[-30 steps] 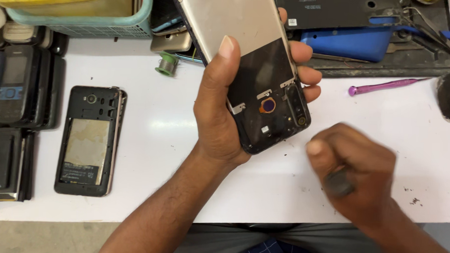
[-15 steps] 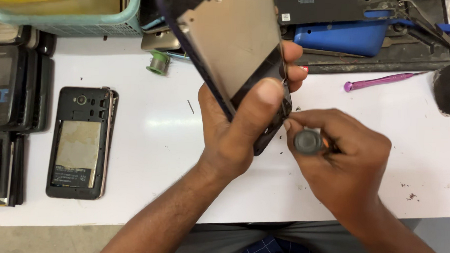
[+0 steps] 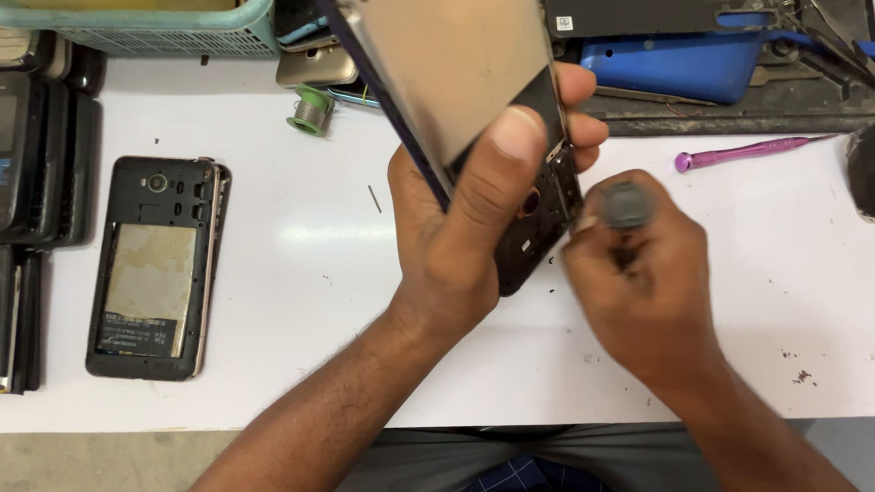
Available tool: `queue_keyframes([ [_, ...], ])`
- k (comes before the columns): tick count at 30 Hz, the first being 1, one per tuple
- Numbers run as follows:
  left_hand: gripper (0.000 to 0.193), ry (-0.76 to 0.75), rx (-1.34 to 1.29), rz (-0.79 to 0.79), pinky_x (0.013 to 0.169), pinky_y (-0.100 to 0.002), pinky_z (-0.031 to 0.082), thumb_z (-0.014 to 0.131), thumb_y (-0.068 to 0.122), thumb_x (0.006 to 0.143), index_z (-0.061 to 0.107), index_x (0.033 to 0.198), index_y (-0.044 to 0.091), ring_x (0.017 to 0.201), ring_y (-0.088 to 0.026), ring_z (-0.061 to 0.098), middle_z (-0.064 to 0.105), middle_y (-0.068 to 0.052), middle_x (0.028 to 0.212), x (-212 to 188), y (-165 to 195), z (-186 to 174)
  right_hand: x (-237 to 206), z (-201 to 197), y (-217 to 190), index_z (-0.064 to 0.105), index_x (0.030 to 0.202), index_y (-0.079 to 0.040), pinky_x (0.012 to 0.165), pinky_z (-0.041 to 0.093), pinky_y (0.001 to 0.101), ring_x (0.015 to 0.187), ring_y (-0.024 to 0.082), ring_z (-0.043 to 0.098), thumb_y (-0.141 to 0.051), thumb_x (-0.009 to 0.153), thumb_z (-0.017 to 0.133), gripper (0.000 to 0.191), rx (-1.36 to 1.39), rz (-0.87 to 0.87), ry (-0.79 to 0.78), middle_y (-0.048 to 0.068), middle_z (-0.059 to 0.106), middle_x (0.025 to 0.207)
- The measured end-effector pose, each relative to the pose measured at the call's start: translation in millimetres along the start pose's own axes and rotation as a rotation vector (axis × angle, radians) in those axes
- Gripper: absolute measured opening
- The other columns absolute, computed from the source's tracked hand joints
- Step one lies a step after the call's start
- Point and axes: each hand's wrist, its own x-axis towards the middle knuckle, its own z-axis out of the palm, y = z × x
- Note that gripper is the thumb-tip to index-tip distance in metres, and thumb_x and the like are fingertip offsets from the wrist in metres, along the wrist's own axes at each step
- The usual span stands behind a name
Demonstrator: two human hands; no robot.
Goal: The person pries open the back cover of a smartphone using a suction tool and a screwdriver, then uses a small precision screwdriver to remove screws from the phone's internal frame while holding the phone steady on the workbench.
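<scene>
The opened phone (image 3: 471, 111) is sitting in the grip of the left hand (image 3: 457, 237), tilted up off the table. Its back cover is off, so a big flat silvery metal plate is showing, with a black frame around it. The left thumb is pressing on the plate near the lower end, and the other fingers (image 3: 582, 125) are wrapping around the far edge. A small round reddish ring is peeking out just beside the thumb.

The screwdriver (image 3: 628, 209) is standing in the right hand (image 3: 640, 282). Only its round grey cap is sticking out above the curled fingers. Its tip is hiding, close to the phone's bottom corner.
</scene>
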Motion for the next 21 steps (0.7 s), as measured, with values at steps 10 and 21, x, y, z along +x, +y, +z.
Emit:
queue_keyframes([
  [10, 0.067, 0.045, -0.332, -0.173, 0.092, -0.040, 0.065, 0.046, 0.052, 0.109, 0.050, 0.139, -0.007, 0.101, -0.024, 0.072, 0.068, -0.022, 0.116, 11.7, 2.6, 3.8, -5.4, -27.7, 23.1, 0.064, 0.083, 0.000, 0.056, 0.036, 0.0212, 0.063, 0.003, 0.044, -0.017, 0.112, 0.060, 0.035, 0.352, 0.092, -0.101, 0.003, 0.058, 0.072],
  [21, 0.073, -0.092, -0.361, -0.176, 0.092, -0.041, 0.066, 0.046, 0.047, 0.112, 0.030, 0.159, -0.007, 0.109, -0.028, 0.071, 0.061, -0.027, 0.123, 11.7, -6.4, -0.5, -6.3, -28.5, 9.7, 0.070, 0.085, -0.001, 0.041, 0.029, 0.0234, 0.046, 0.004, 0.035, -0.025, 0.100, 0.060, 0.030, 0.436, 0.370, -0.379, 0.003, 0.066, 0.069],
])
